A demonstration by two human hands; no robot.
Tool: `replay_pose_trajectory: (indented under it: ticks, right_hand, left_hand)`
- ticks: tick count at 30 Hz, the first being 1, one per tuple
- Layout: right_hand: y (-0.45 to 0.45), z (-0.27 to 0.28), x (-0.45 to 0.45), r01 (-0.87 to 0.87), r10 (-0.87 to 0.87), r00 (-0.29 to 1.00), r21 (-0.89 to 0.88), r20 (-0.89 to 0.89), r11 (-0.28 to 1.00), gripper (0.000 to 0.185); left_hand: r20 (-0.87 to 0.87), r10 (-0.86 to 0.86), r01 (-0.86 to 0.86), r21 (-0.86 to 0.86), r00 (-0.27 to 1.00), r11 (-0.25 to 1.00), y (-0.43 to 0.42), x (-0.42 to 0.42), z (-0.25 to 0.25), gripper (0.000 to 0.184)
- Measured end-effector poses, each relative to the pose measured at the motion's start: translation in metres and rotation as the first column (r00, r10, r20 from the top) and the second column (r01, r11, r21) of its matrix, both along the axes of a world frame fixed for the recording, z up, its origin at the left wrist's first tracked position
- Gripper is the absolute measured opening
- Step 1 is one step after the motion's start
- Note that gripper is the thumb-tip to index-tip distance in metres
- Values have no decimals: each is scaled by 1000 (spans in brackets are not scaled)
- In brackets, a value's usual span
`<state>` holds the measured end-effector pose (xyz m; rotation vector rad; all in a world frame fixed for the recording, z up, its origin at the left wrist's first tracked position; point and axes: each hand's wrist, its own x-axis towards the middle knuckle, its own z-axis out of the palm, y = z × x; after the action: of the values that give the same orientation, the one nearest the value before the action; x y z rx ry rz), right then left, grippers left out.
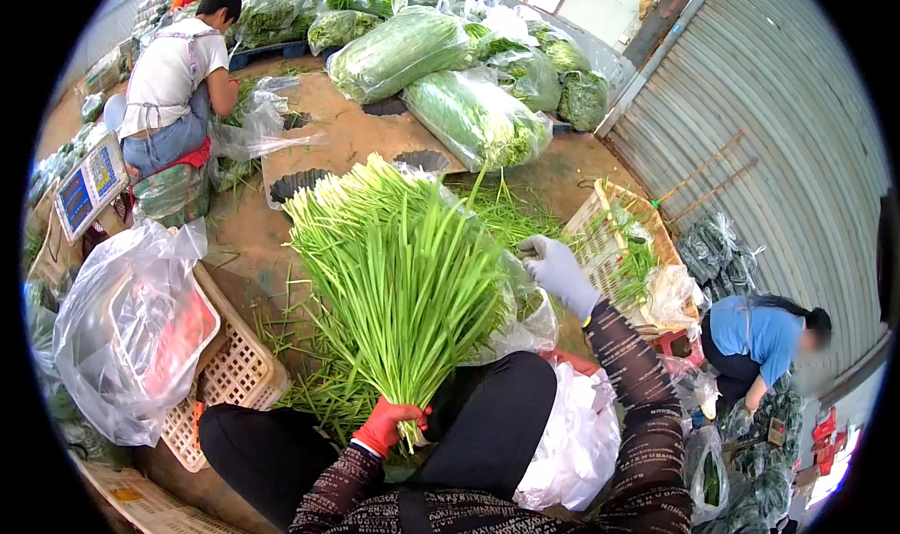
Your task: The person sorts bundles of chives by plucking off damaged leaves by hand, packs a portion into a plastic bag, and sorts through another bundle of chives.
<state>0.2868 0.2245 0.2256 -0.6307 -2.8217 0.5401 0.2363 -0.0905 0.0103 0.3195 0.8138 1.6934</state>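
Observation:
A large bunch of long green stalks (pixel 403 271) fans upward over my lap, with its pale ends at the top. My left hand (pixel 392 426), in a red glove, is wrapped round the narrow lower end of the bunch. To the right of the bunch, my right hand (pixel 562 270), in a grey glove, is raised with its fingers bent toward the stalks; whether it pinches anything is too small to tell. Clear plastic (pixel 530 323) shows behind the bunch, and loose stalks (pixel 328 398) lie on the ground beneath it.
Left are a crate (pixel 248 379) with plastic bags (pixel 127 337) and a scale display (pixel 91 185). A yellowish crate (pixel 600 225) stands right. Filled vegetable bags (pixel 478 121) lie ahead. One person (pixel 173 75) sits at upper left; another (pixel 750 337) bends at right.

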Motion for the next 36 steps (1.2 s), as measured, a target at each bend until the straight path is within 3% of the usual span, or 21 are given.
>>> replay_pose_trajectory:
  ticks: [1, 2, 4, 5, 8, 9, 10, 12, 13, 15, 17, 22, 24, 26, 27, 28, 29, 30, 32, 34, 36]
  right_hand:
    - [-1, -13, 0, 9, -6, 972, 13, -233, 1000, 21]
    - [-7, -15, -1, 9, -6, 971, 9, -237, 1000, 21]
    - [-17, -15, -4, 188, -211, 977, -554, 22, 811, 22]
    - [-22, -14, -5, 219, -214, 973, -618, 84, 755, 21]
    - [-42, -13, -8, 335, -347, 935, -504, 74, 796, 28]
    - [-31, -26, -12, 347, -355, 935, -158, -21, 924, 39]
    - [-23, -39, -8, 346, -354, 935, -161, -21, 924, 39]
    - [-31, -37, -7, 408, -422, 814, -125, -399, 904, 48]
    - [-36, -35, -3, 458, -572, 796, -422, -198, 783, 45]
    - [-49, -43, 3, 377, -586, 792, -615, -174, 692, 47]
    - [-61, -46, 3, 216, -556, 827, -866, -83, 451, 79]
    - [-73, -60, -23, 70, -551, 831, -966, -81, 247, 63]
    - [-65, -72, -33, 84, -594, 802, -996, 63, 8, 29]
    - [-62, -80, -37, 103, -561, 826, -993, 51, 61, 22]
    - [-63, -84, -40, 158, -499, 852, -834, -156, 529, 19]
    - [-64, -88, -41, 177, -347, 886, -469, -306, 866, 19]
    - [-63, -77, -33, 64, 37, 959, 342, -281, 937, 14]
    - [-56, -72, -31, 63, 37, 960, 341, -279, 938, 14]
    - [-39, -59, -30, -248, 231, 967, 600, 107, 761, 11]
    - [-10, -34, -24, 29, -10, 999, 678, -32, 734, 16]
    - [21, -16, -13, 397, -173, 883, 497, -437, 771, 22]
  left_hand:
    - [-4, -1, 1, -4, 1000, 1000, -1, 1, 3, 29]
    - [36, 14, -14, 10, 999, 1000, -1, 2, 12, 30]
    - [72, 32, -33, 20, 997, 999, -3, 1, 14, 30]
    - [98, 15, -21, 58, 995, 998, -3, 0, 12, 35]
    - [134, -1, -14, 110, 991, 994, -3, 0, 8, 40]
    - [148, -4, -15, 124, 989, 992, -4, 0, 9, 39]
    - [147, -2, -16, 121, 989, 992, -5, 1, 10, 39]
    - [196, -10, -20, 151, 981, 988, -6, 1, 15, 38]
    - [194, -12, -18, 151, 981, 988, -7, 1, 16, 38]
    - [185, -6, -21, 139, 983, 990, -6, 1, 14, 37]
    - [163, -15, -6, 127, 986, 992, -5, 1, 12, 31]
    - [105, -11, -3, 128, 994, 992, -6, 2, 12, 29]
    - [60, 13, -17, 64, 998, 998, -6, 3, 10, 31]
    - [39, 4, -7, 76, 999, 997, -5, -1, 10, 28]
    - [47, 4, -9, 102, 999, 995, -5, -1, 10, 28]
    - [57, 3, -10, 125, 998, 992, -6, -1, 10, 28]
    - [60, 4, -12, 123, 998, 992, -8, 0, 11, 28]
    - [63, -3, -4, 113, 998, 994, -8, 0, 14, 28]
    - [73, -21, 14, 97, 997, 995, -7, 1, 21, 28]
    - [58, -20, 16, 75, 998, 997, -12, 2, 38, 30]
    - [49, -33, 29, 76, 998, 997, -14, 1, 36, 31]
